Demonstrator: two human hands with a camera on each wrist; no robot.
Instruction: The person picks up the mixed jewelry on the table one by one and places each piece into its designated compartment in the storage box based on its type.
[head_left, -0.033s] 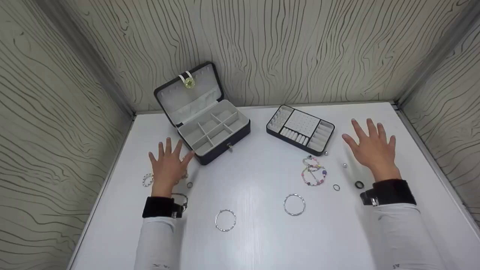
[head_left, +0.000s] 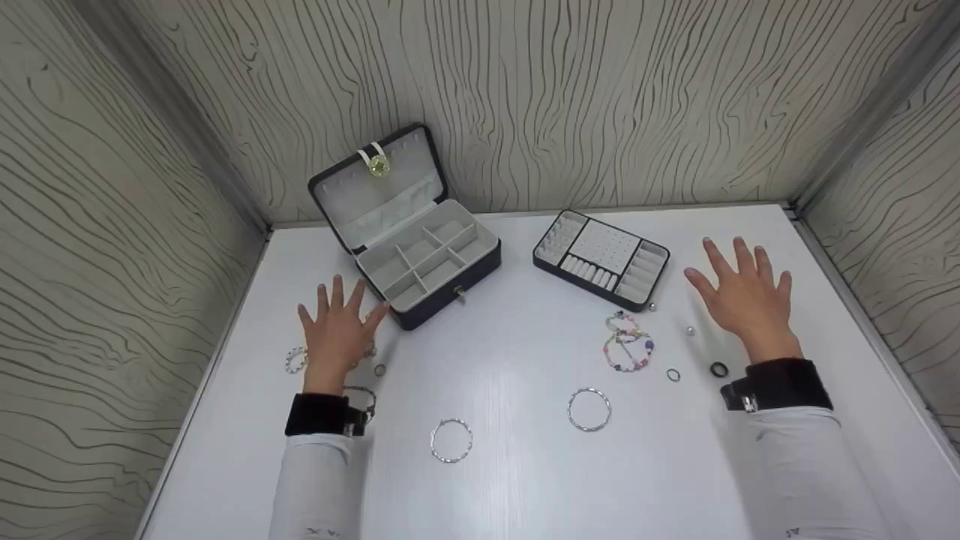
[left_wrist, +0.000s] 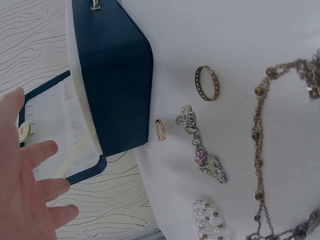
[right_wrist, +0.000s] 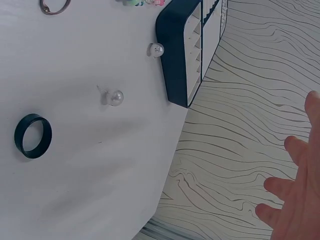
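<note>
My left hand (head_left: 337, 337) hovers with fingers spread at the near left corner of an open jewelry box (head_left: 427, 255), holding nothing. Under and around it lie a pearl bracelet (left_wrist: 207, 220), a chain with pink beads (left_wrist: 200, 157), a gold ring (left_wrist: 160, 129), a studded ring (left_wrist: 206, 83) and a beaded necklace (left_wrist: 258, 135). Over on the right, my right hand (head_left: 750, 300) is also spread and holds nothing. Nearest to it are a black ring (right_wrist: 33, 136), two pearl earrings, one (right_wrist: 116, 97) apart and one (right_wrist: 157, 50) beside the jewelry tray (head_left: 600, 259), and a thin ring (head_left: 673, 375).
Colorful bead bracelets (head_left: 628, 352) lie in front of the tray. Two silver bangles, one (head_left: 451, 441) left and one (head_left: 589, 409) right, rest nearer on the white table (head_left: 517, 480). Wood-patterned panels (head_left: 510, 90) enclose the back and sides.
</note>
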